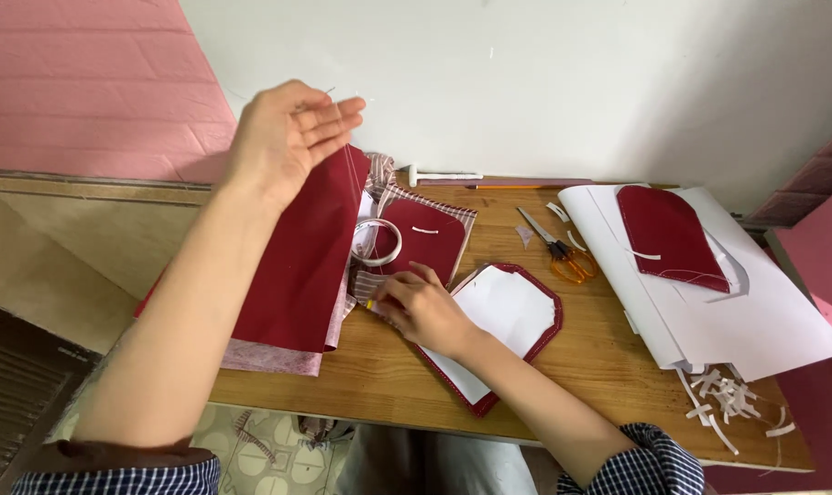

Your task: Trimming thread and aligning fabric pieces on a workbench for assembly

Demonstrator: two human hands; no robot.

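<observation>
Stitching appeared to be well under way, judged from how things lay. Nearest, the right hand (pixel 422 307) was pressed flat on a dark red fabric panel (pixel 498 335) backed with white paper, its fingertips pinching the panel's left edge; whether anything small was gripped there could not be told. The panel, many-sided and hemmed in red all round, lay near the middle of the wooden worktop (pixel 581 367). Paper trimmings (pixel 728 399) were scattered at the near right. Farther back, a roll of clear tape (pixel 377 242) sat on a second red piece (pixel 425 236), and orange-handled scissors (pixel 563 252) lay to its right. A finished-looking red flap (pixel 670 234) rested on white sheets (pixel 764 312) at the far right. Farthest, the left hand (pixel 288 137) was raised, fingers closed on a needle with thin thread (pixel 347 174) drawn taut above a draped red cloth (pixel 301 257). More seams seemed left.
</observation>
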